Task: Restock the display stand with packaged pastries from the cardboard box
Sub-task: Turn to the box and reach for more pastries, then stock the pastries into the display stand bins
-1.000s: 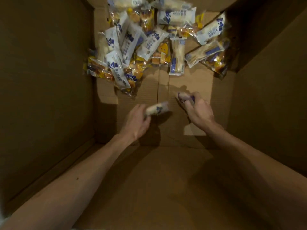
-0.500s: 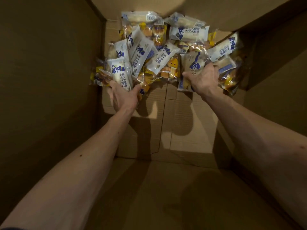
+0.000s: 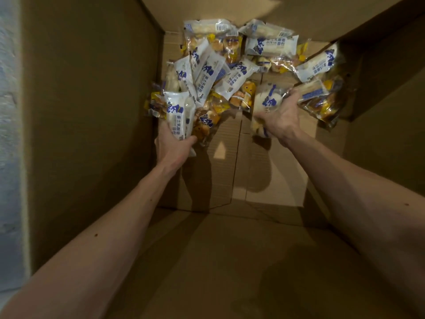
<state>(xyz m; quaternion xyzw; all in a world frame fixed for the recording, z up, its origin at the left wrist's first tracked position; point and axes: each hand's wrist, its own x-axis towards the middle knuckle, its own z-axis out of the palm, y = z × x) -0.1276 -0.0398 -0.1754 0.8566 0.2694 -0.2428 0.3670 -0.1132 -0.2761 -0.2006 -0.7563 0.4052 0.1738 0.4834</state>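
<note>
The left hand (image 3: 171, 148) has its fingers and thumb curled round the lower end of a long white packet (image 3: 177, 113) at the near left edge of the heap, with a clear wrapper of brown buns lying just beside it; whether that one is also in the grip cannot be told. The right hand (image 3: 279, 118) is wrapped round a round bun packet (image 3: 268, 101) at the near right edge, its fingertips reaching against a long neighbouring wrapper. Beyond both hands the pile of packaged pastries (image 3: 230, 72) lies heaped against the far end of the cardboard box (image 3: 92, 111), many wrappers overlapping, while the nearer part of the box bottom is bare card. The display stand is not in view, so nothing shows how full it is. Judging by this, the task is mid-way at best: two packets are in hand but not lifted clear, and a good many more are left to carry over and shelve
</note>
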